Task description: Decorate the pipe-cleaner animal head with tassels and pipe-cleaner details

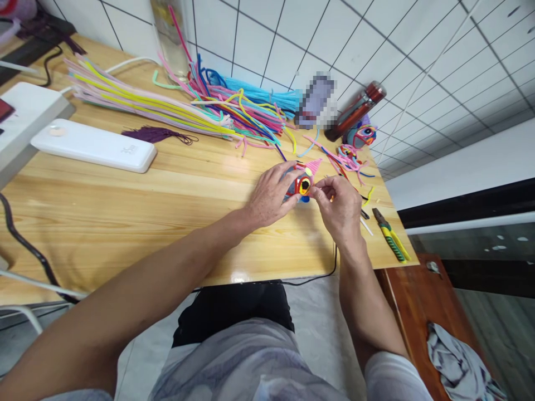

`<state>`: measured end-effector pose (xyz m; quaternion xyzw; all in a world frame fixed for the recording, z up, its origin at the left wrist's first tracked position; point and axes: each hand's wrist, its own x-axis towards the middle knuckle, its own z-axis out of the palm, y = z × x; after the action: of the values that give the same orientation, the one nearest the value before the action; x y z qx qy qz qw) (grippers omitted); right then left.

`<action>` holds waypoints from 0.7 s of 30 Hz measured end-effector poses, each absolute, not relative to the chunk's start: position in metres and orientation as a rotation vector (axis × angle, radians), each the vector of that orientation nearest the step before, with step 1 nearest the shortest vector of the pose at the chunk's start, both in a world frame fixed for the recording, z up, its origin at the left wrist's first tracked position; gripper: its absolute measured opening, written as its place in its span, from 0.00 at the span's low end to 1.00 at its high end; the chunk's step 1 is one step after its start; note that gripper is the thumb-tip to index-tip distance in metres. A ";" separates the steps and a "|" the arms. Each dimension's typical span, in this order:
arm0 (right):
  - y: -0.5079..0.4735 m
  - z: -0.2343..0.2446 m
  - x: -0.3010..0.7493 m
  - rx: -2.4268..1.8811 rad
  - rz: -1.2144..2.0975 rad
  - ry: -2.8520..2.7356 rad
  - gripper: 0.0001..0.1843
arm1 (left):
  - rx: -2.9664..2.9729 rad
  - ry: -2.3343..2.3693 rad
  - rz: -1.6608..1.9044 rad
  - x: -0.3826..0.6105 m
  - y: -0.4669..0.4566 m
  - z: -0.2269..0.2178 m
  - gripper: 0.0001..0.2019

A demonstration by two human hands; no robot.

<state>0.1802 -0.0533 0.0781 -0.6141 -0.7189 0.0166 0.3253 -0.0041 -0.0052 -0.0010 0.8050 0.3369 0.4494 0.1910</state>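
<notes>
My left hand [271, 192] is wrapped round a small pipe-cleaner figure [304, 185] and steadies it over the table. The figure is grey-blue with a red-rimmed yellow and black eye and a pink pointed piece on top. Much of its body is hidden behind my left fingers. At its right side, the thumb and fingers of my right hand [339, 203] pinch together close to the eye. Whatever lies between those fingertips is too small to make out.
Bundles of coloured pipe cleaners [167, 106] lie along the back. Combination pliers [392, 236] rest near the right edge. A red thermos [355, 111] leans by another figure [359, 135]. A white power bank [94, 146] and purple tassel threads [156, 133] are at left.
</notes>
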 end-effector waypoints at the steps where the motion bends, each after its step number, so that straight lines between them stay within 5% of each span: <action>1: -0.057 0.077 0.180 -1.591 0.011 -1.889 0.06 | 2.263 0.942 1.264 -0.004 -0.005 -0.001 0.28; 21: -0.074 0.049 0.185 -1.451 -0.204 -2.076 0.11 | 2.261 0.930 1.261 -0.005 -0.004 -0.002 0.29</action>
<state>0.1849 -0.0744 0.0491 -0.5454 -0.7805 -0.0768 0.2956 -0.0047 -0.0039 -0.0022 0.8064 0.3317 0.4495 0.1941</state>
